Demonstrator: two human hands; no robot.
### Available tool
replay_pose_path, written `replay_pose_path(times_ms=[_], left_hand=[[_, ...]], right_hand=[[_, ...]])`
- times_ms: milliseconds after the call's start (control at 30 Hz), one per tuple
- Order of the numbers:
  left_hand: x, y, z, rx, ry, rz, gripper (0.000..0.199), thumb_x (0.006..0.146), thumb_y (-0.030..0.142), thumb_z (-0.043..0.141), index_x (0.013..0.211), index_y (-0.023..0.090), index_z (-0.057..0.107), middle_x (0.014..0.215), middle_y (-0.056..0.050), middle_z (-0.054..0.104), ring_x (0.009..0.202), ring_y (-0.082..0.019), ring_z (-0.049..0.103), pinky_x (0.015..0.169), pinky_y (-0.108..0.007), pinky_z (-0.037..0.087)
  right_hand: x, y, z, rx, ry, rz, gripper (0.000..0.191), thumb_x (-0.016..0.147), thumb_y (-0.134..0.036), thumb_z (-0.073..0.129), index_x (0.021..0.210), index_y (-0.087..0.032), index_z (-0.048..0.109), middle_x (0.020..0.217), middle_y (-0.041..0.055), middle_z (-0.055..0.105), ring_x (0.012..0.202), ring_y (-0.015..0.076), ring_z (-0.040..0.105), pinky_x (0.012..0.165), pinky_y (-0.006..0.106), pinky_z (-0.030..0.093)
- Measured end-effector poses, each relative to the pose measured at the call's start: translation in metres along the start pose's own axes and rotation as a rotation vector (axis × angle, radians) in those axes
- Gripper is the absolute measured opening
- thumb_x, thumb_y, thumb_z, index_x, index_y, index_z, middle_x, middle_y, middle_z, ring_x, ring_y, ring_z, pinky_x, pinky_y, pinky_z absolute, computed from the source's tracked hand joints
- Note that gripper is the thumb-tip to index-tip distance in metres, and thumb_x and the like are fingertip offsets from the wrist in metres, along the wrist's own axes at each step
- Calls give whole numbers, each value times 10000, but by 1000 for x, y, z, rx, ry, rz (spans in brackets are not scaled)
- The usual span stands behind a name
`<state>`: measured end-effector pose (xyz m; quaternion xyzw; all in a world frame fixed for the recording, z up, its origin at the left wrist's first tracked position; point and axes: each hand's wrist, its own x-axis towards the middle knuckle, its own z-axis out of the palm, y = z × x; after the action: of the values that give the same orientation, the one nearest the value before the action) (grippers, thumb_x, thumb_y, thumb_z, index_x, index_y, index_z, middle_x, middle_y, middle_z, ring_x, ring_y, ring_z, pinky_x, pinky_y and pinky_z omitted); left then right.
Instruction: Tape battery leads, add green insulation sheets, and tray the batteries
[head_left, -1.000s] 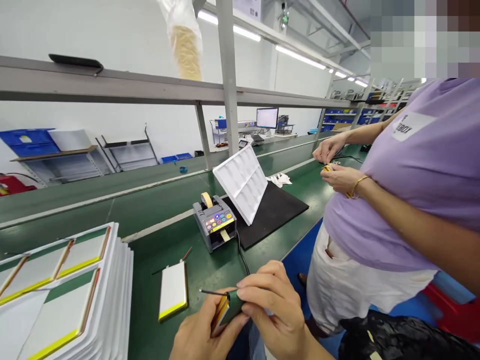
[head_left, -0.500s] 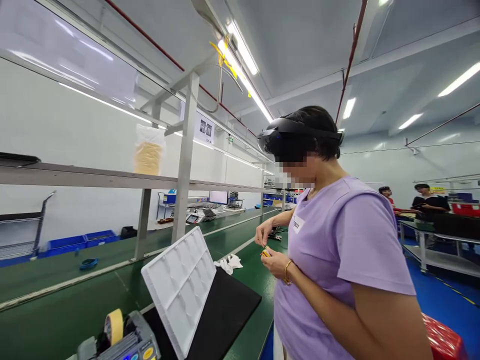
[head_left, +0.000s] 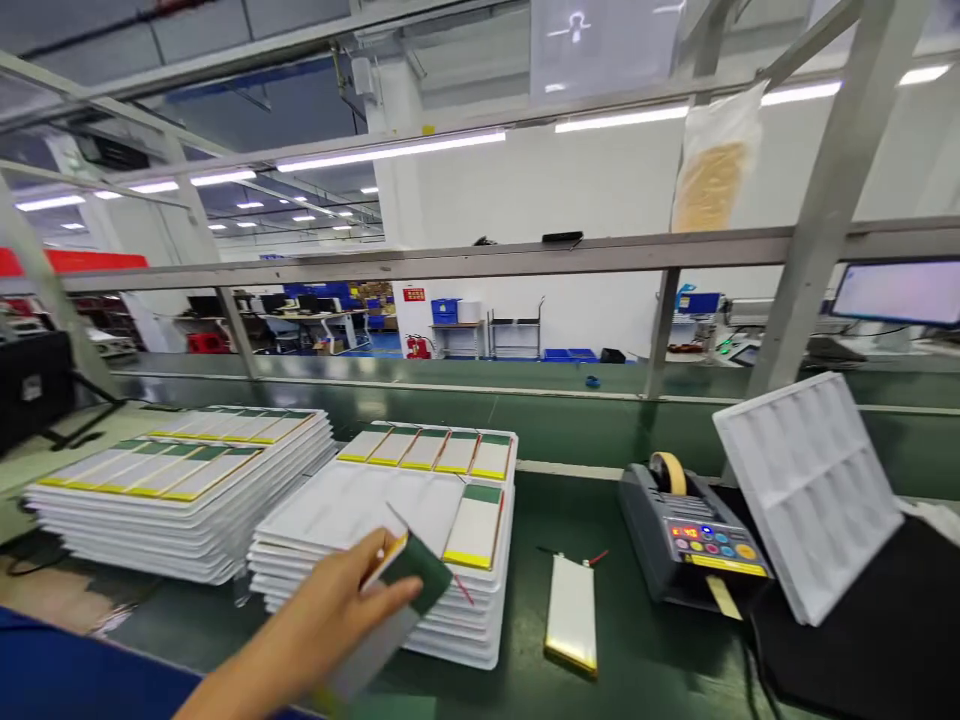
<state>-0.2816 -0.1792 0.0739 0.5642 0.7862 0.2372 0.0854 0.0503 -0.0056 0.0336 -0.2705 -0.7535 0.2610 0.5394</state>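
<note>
My left hand (head_left: 330, 610) reaches in from the lower left, closed on a flat pouch battery cell (head_left: 424, 575). The cell's dark green end faces up and right, and its pale body is blurred below my fingers. A red lead and a dark lead stick out from it. Just beyond is a stack of white trays (head_left: 491, 610); its top tray holds several similar cells in the far row and one cell (head_left: 474, 525) at the near right. To the right, another battery cell (head_left: 570, 610) lies on the green bench, leads pointing away. My right hand is out of view.
A second stack of white trays (head_left: 210, 550) with cells stands at the left. At the right are a tape dispenser (head_left: 697, 540) with a lit display, a tilted white tray (head_left: 810, 490) and a black mat (head_left: 847, 640). A shelf rail (head_left: 450, 265) crosses behind the bench.
My view has swung left, away from the co-worker in purple, onto the tray stacks. My left hand, holding a battery cell, now shows; neither hand of mine showed before.
</note>
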Motion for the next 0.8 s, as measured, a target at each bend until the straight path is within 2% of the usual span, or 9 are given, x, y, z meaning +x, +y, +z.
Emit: replay_pose_path(times_ms=[67,167,300,367,433,500,567,633,800], left_hand=[[31,-3,-38,170,3,1,310,834,502,451,826,205,536,661,18,596,618,-166,550,556,-236,346],[74,-4,-79,316,-61,2,320,791,493,498,884,200,589,774,-14,644,684,-187,576,573,-240,348],[105,3,-89,383,-185,0,296,690,476,606,845,229,650,837,-22,670,735,-210,596,611,-250,383],[118,11,-75,414,-231,-13,297,639,442,664,844,227,670,863,-42,675,776,-232,600,656,-275,405],[131,17,-53,438,-262,-38,300,611,401,712,829,197,675,857,-67,672,804,-244,598,707,-313,424],[144,19,-31,440,-279,-68,320,642,394,724,848,156,662,863,-76,661,823,-229,595,756,-355,441],[151,16,-14,414,-277,-96,331,726,419,682,889,135,640,879,-66,647,824,-201,595,776,-374,456],[152,8,-2,374,-247,-125,324,813,438,600,916,132,622,893,-56,637,830,-186,594,784,-375,465],[137,-8,25,283,-107,-211,387,906,465,440,1055,132,570,1043,-74,604,904,-190,586,810,-363,463]], right_hand=[[41,39,-24,-30,101,66,361,808,-544,402,1087,-468,618,1086,-81,626,1110,367,539,615,379,524],[77,90,-55,-5,119,75,304,756,-594,450,982,-519,640,979,-45,660,1023,358,594,477,351,497],[69,104,-50,19,8,105,109,659,-480,627,745,-519,679,736,31,679,707,271,672,288,279,425],[49,88,-21,43,-212,126,37,625,-418,683,647,-439,703,597,48,657,485,203,629,233,234,396],[20,67,26,129,-684,146,35,643,-366,694,618,-365,718,490,43,628,338,148,554,207,191,381],[-17,53,81,220,-936,93,132,736,-287,630,738,-374,729,519,18,661,358,134,579,234,159,404],[-53,50,134,263,-849,-15,245,713,-171,631,735,-398,721,479,-30,646,320,129,562,195,151,345],[-83,54,177,338,-600,-165,292,621,-143,695,627,-435,694,362,-90,556,228,132,479,143,182,240],[-123,41,250,385,-392,-235,335,616,-151,663,734,-464,686,206,-107,344,128,119,292,134,197,161]])
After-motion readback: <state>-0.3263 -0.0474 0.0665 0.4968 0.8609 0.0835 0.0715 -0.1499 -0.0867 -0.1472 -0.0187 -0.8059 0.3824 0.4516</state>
